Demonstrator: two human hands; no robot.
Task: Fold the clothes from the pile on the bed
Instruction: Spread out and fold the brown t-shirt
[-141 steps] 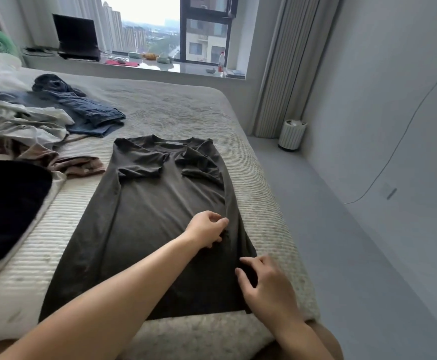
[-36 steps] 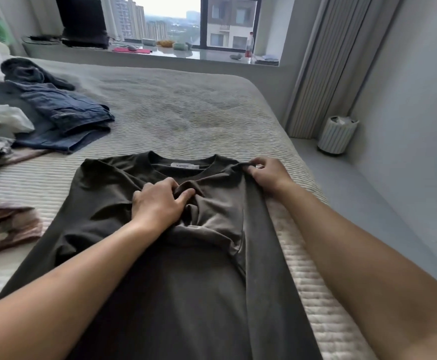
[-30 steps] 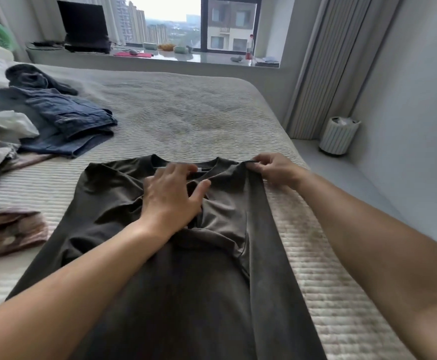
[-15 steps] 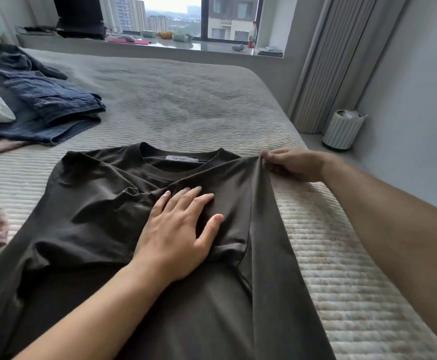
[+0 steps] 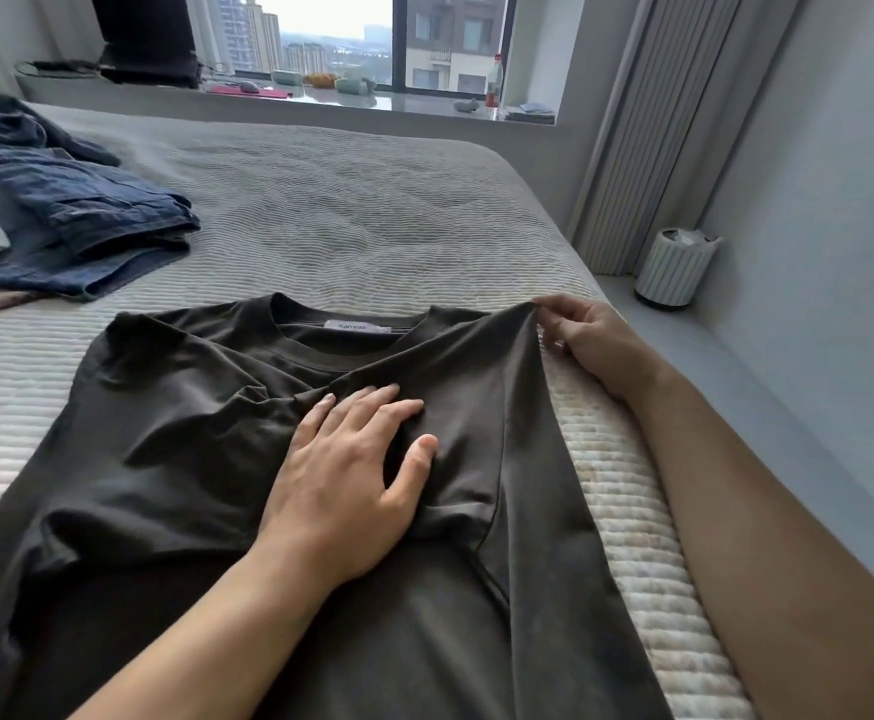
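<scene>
The dark t-shirt (image 5: 206, 459) lies flat on the bed (image 5: 352, 220), filling the lower centre and lower left of the frame, collar with its white label (image 5: 354, 327) pointing toward the window. Both sides look folded in already, with the sleeves lapping over the chest and a long straight crease running down the right edge.

The left hand (image 5: 352, 480) is spread flat, fingers straight, pressing on the tucked sleeve in the middle of the shirt. The right hand (image 5: 585, 335) pinches the shoulder corner at the top of that right-hand crease, just right of the collar.

My take on doing this bit well: keep the flat hand planted as an anchor so the sleeve doesn't creep, and tug the pinched corner gently up and outward so the fold line goes taut and straight. Don't yank, this looks like soft stretchy jersey and it'll skew the collar off-centre. There's still a bunch of wrinkles left of the flat hand, where the other sleeve overlaps, so I'd sweep outward over those before doing the bottom-to-top fold, otherwise they get locked in.

Further out, the rest of the pile sits at the left edge of the frame, with blue jeans (image 5: 87, 226) in the upper left, well apart from the shirt. A small ribbed bin (image 5: 674, 272) stands on the floor at the right.
</scene>
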